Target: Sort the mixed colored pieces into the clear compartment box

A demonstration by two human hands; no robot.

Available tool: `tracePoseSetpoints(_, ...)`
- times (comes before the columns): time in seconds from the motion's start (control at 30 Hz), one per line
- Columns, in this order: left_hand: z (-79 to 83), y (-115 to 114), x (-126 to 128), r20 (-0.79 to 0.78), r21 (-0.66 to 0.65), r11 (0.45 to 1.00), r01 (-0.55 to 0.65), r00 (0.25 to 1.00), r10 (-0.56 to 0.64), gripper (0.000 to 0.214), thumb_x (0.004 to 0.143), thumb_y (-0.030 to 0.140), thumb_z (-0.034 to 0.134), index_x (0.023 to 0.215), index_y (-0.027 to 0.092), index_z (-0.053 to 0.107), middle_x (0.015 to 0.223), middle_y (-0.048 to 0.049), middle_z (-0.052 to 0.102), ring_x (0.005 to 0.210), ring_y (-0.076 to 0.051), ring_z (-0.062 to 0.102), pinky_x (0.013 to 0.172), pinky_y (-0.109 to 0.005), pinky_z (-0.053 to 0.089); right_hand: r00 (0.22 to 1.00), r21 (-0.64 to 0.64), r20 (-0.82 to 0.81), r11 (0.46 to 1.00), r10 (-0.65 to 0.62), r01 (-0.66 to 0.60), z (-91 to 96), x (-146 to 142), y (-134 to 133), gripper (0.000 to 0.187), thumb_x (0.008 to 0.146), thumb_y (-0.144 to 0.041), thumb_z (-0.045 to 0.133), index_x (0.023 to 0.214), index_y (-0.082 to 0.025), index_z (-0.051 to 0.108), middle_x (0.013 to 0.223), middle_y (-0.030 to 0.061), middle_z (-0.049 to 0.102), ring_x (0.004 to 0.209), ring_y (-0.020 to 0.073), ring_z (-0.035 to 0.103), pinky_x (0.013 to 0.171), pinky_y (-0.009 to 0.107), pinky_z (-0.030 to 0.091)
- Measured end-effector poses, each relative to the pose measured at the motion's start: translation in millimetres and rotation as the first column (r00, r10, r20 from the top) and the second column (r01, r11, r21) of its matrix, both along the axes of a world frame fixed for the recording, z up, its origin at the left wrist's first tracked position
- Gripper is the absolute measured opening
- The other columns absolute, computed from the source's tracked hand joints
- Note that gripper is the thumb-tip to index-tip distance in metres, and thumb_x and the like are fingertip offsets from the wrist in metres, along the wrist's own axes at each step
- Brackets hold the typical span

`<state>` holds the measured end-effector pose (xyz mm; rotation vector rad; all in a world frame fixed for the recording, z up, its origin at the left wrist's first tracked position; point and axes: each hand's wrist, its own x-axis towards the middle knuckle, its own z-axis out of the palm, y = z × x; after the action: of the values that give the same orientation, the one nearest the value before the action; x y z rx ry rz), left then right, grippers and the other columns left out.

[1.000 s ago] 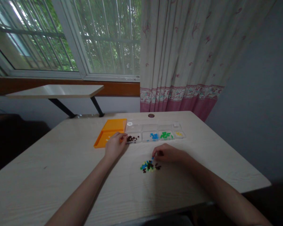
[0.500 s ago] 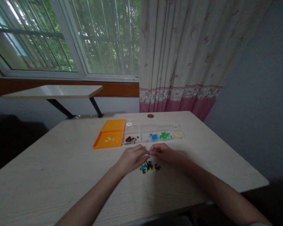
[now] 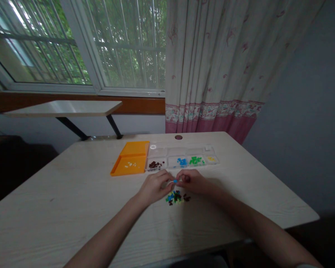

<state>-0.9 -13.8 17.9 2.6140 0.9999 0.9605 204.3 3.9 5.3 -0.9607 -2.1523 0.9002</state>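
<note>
My left hand (image 3: 155, 186) and my right hand (image 3: 191, 181) meet fingertip to fingertip above a small pile of mixed coloured pieces (image 3: 176, 197) on the table. Both pinch a tiny blue piece (image 3: 175, 181) between them. Just beyond the hands lies a clear compartment tray (image 3: 183, 160) holding brown pieces (image 3: 155, 164), blue pieces (image 3: 182, 161), green pieces (image 3: 196, 160) and yellow pieces (image 3: 211, 159) in separate cells.
An orange lid or box (image 3: 131, 162) with a few white bits lies left of the clear tray. The pale wooden table (image 3: 72, 201) has a cable hole (image 3: 178, 137) at the back. A second small table (image 3: 64, 108) stands under the window; a curtain (image 3: 220, 63) hangs behind.
My left hand came back from the brown compartment of the tray to meet my right hand. My right hand lifted a blue piece off the pile, and both now pinch it.
</note>
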Motion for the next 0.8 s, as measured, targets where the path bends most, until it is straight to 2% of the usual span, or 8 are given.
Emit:
tracePoseSetpoints(0.2,2.4,-1.1,0.1,0.010,-0.014,1.000,0.008,1.000,-0.008,0.014,0.081,0.023,0.049,0.086,0.017,0.061,0.076,-0.0043,0.060,0.070,-0.012,0.057,0.062,-0.020,0.044,0.995,0.199,0.099,0.980,-0.027,0.007,1.8,1.1,-1.5,0.018,0.078,-0.034,0.059,0.084,-0.017,0.062,0.057,-0.0045,0.049,0.050,0.0069,0.040,0.050,0.017,0.032)
tracePoseSetpoints(0.37,3.0,0.6,-0.7,-0.015,-0.114,0.993,-0.009,1.000,0.007,0.015,0.080,0.022,0.051,0.091,0.019,0.061,0.081,-0.0042,0.061,0.075,-0.014,0.057,0.066,-0.022,0.045,0.983,0.325,0.142,0.944,-0.113,0.061,1.6,7.2,2.9,0.019,0.079,-0.034,0.056,0.086,-0.018,0.063,0.063,-0.0014,0.055,0.055,0.0086,0.046,0.056,0.019,0.035)
tracePoseSetpoints(0.5,1.2,1.9,-2.3,-0.106,-0.250,0.964,0.095,0.987,-0.124,0.019,0.079,0.018,0.051,0.093,0.020,0.063,0.085,-0.0040,0.062,0.077,-0.014,0.058,0.070,-0.023,0.045,0.958,0.352,0.151,0.919,-0.245,0.179,8.2,15.5,9.4,0.019,0.079,-0.034,0.055,0.087,-0.019,0.064,0.066,-0.0003,0.057,0.058,0.0100,0.049,0.059,0.020,0.037)
tracePoseSetpoints(0.6,2.1,1.1,-2.5,-0.129,-0.286,0.944,0.164,0.970,-0.207,0.021,0.080,0.016,0.049,0.090,0.020,0.066,0.084,-0.0043,0.062,0.079,-0.014,0.058,0.072,-0.022,0.044,0.950,0.370,0.117,0.900,-0.290,0.230,13.3,19.1,11.6,0.018,0.079,-0.033,0.055,0.086,-0.019,0.064,0.066,0.0004,0.057,0.058,0.0106,0.050,0.059,0.021,0.038)
tracePoseSetpoints(0.8,4.4,0.4,-2.0,-0.139,-0.293,0.941,0.167,0.967,-0.215,0.019,0.080,0.018,0.049,0.087,0.022,0.067,0.083,-0.0031,0.060,0.076,-0.013,0.058,0.070,-0.020,0.044,0.951,0.420,0.053,0.871,-0.306,0.256,13.3,19.3,11.5,0.019,0.080,-0.034,0.054,0.087,-0.020,0.064,0.066,0.0016,0.059,0.057,0.0108,0.051,0.057,0.021,0.039)
